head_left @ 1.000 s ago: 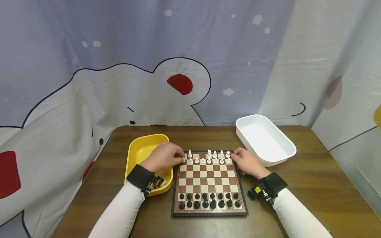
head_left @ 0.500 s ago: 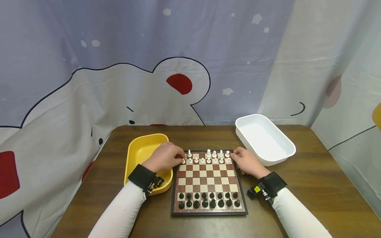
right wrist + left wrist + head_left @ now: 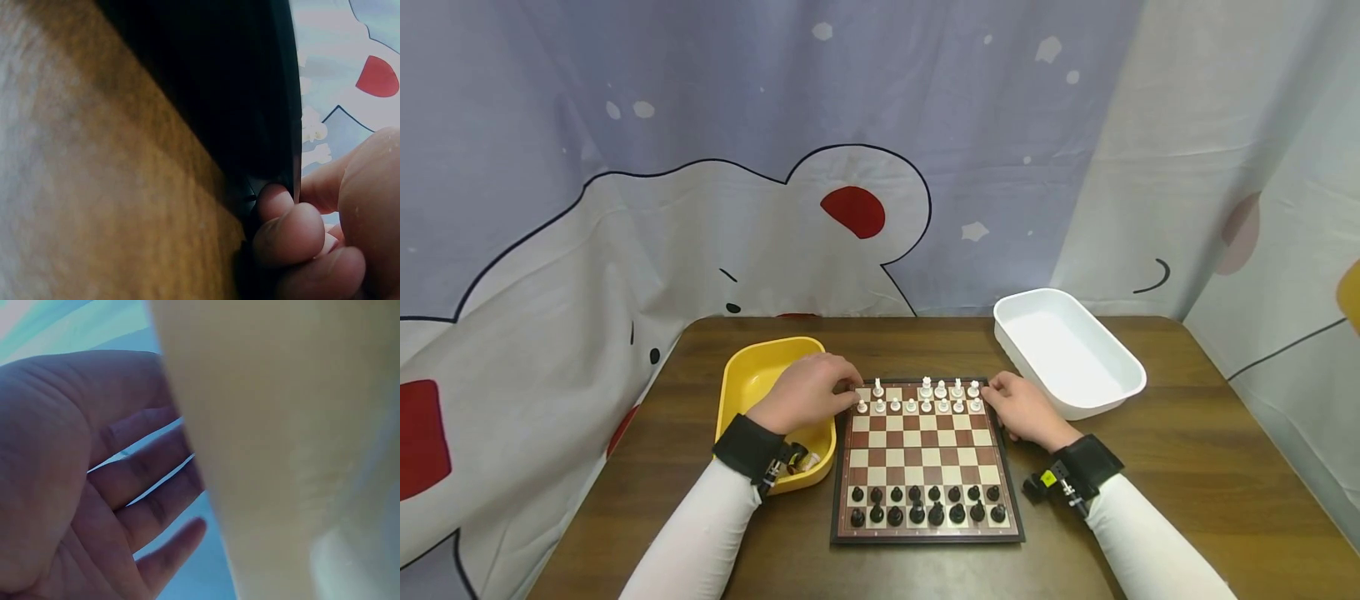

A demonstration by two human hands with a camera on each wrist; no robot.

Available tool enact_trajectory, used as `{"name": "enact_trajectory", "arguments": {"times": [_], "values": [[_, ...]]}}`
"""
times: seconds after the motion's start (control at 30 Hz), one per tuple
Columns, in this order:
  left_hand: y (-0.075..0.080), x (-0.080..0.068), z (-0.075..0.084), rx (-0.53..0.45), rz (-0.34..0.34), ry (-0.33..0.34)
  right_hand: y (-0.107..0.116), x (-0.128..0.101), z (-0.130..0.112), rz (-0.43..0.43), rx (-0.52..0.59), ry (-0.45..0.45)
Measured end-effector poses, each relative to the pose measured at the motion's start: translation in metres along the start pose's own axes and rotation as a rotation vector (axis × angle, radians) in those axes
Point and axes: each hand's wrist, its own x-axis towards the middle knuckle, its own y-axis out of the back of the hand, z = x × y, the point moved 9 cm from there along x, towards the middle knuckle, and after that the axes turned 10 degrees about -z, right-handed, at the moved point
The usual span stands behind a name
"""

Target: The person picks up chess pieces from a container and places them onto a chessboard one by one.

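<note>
A brown-and-cream chessboard (image 3: 913,437) with a dark rim lies on the table. My left hand (image 3: 808,392) is over the yellow tray's right side, its fingertips beside a white pawn (image 3: 862,407) at the board's far left corner. Apart and loosely bent, the fingers (image 3: 150,469) show in the left wrist view, their tips partly hidden by the tray wall. My right hand (image 3: 1022,407) grips the board's far right edge; in the right wrist view its fingers (image 3: 290,234) curl under the dark rim. A row of white pawns stands before several taller white pieces (image 3: 927,387).
Two rows of black pieces (image 3: 916,504) stand along the board's near side. Left of the board is the yellow tray (image 3: 724,392), with a white piece (image 3: 811,461) inside near its front. A white tray (image 3: 1070,350) sits at the back right.
My left fingers have let go of the white pawn and drawn slightly back to the left, leaving it standing on its corner square. My right hand keeps its place at the board's edge.
</note>
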Motion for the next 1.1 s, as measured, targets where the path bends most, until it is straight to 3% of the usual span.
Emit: {"name": "enact_trajectory", "arguments": {"times": [0.23,0.47,0.63,0.87,1.1], "values": [[0.019,-0.015,-0.011,-0.068,0.020,0.039,0.002,0.000,-0.001,0.007,-0.008,0.008],[0.027,-0.028,-0.018,-0.062,0.002,0.049,0.003,-0.001,-0.001,0.012,-0.012,0.015],[0.024,-0.033,-0.019,-0.055,-0.053,0.052,0.003,-0.001,0.000,0.012,-0.006,0.007],[0.024,-0.042,-0.019,-0.059,-0.066,0.036,0.002,0.000,0.002,0.010,0.003,0.000],[0.003,-0.048,-0.029,-0.149,-0.172,0.050,0.001,-0.001,0.001,0.010,0.004,-0.007]]}}
